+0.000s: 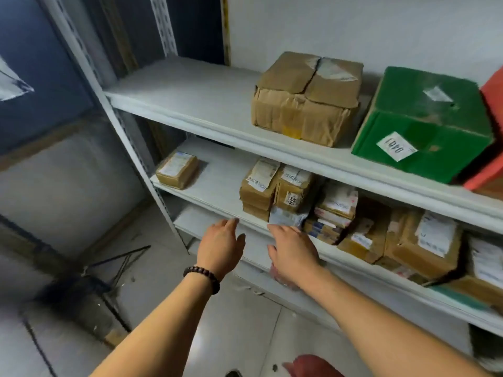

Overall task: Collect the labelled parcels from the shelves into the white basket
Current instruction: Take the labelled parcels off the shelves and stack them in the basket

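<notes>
I have both hands stretched out at the near edge of the middle shelf (217, 183). My left hand (221, 247), with a bead bracelet (202, 276) on its wrist, is flat with fingers straight and holds nothing. My right hand (292, 253) is just to its right, also spread and empty. Its fingertips are just beside a pale parcel (287, 217) at the shelf lip; I cannot tell if they touch it.

Behind that parcel stand a stack of brown parcels (258, 186) and a number-tagged parcel (294, 190), touching side by side. More labelled parcels (424, 240) crowd the shelf to the right, and a small parcel (177, 170) sits alone at the far left. On the top shelf (190, 96) are a large brown parcel (304, 99) and, to its right, a green box (424, 123).
</notes>
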